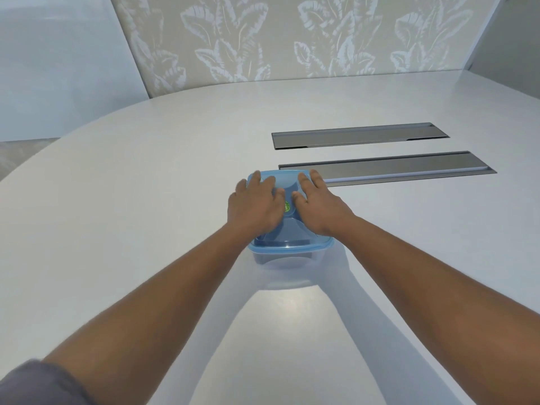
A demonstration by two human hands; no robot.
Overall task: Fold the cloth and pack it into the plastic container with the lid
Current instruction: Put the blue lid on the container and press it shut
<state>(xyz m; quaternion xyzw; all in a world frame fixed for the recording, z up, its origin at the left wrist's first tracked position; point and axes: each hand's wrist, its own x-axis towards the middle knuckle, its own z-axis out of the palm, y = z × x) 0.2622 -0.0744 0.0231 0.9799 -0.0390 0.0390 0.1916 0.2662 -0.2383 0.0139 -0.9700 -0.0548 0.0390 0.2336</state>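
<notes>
A clear plastic container (280, 260) stands on the white table with its blue lid (287, 235) on top. A green sticker (287, 206) shows on the lid between my hands. My left hand (255, 204) lies flat on the lid's left half, fingers spread toward the far edge. On the right half my right hand (317, 204) rests flat in the same way. Both palms press on the lid and neither grips anything. The cloth cannot be seen; the lid and my hands hide the container's inside.
Two long grey metal cable hatches (359, 135) (388, 168) are set flush in the white table (131, 214), just beyond and right of the container. A leaf-patterned wall (292, 36) rises behind the table's curved far edge.
</notes>
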